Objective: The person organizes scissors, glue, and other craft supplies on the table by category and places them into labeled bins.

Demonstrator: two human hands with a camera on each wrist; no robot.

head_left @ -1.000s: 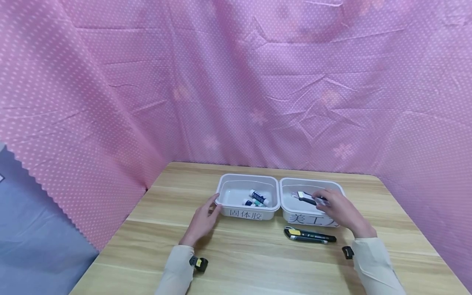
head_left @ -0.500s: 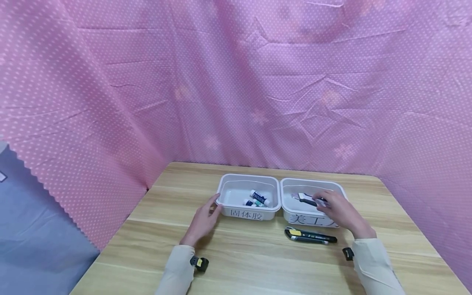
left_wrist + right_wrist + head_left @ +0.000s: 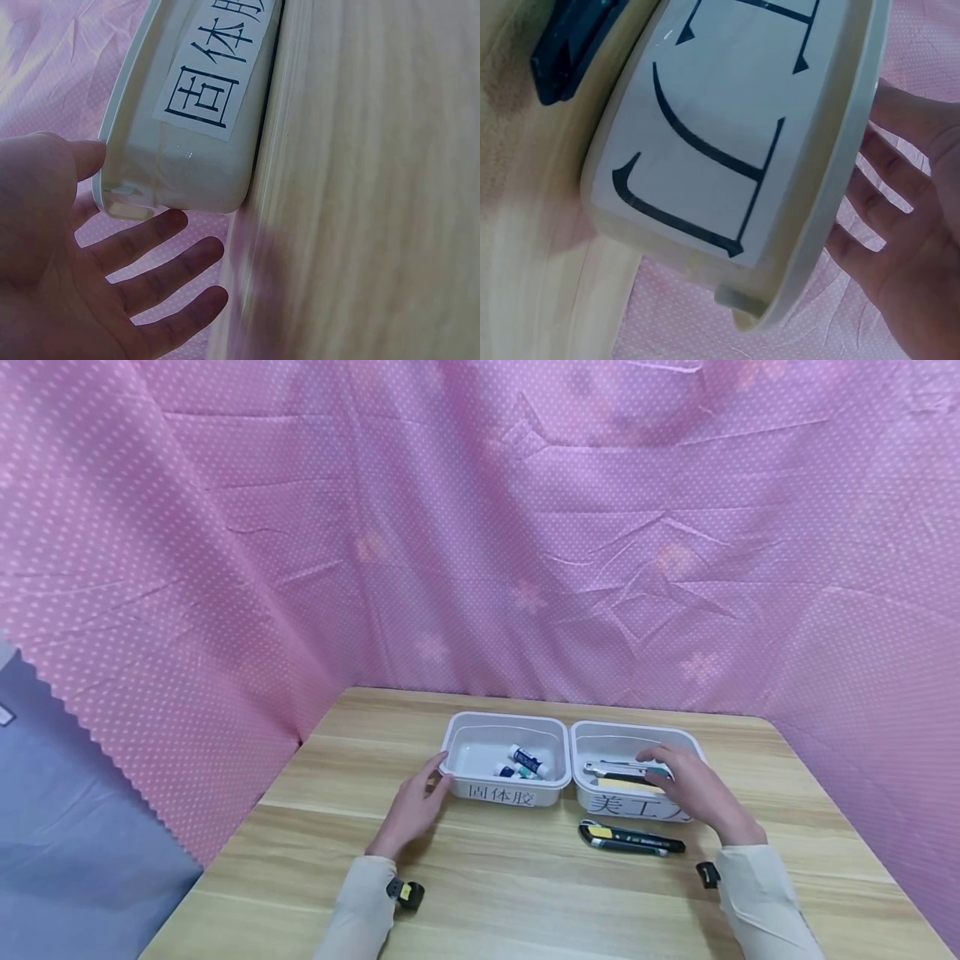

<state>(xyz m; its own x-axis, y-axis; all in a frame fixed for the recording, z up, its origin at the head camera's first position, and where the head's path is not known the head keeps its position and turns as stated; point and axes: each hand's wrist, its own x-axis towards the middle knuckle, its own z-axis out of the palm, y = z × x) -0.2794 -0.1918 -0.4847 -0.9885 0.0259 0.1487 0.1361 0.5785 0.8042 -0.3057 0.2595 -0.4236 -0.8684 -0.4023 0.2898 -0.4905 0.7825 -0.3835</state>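
Note:
My left hand is at the near left corner of a white plastic tub; its thumb touches the rim and its other fingers are spread below. Glue sticks lie in that tub. My right hand reaches over the near right side of a second white tub, its fingers loosely extended. Inside, a silver and black utility knife lies with its right end under my fingers, beside a yellow one. The right wrist view hides the fingertips behind the rim.
A black and yellow utility knife lies on the wooden table in front of the right tub. Both tubs stand side by side and have Chinese labels on their fronts. A pink dotted cloth hangs behind the table.
The knife under my right fingers was slanted over the right tub and now lies level inside it. The yellow knife has come into sight. My left hand stays in place.

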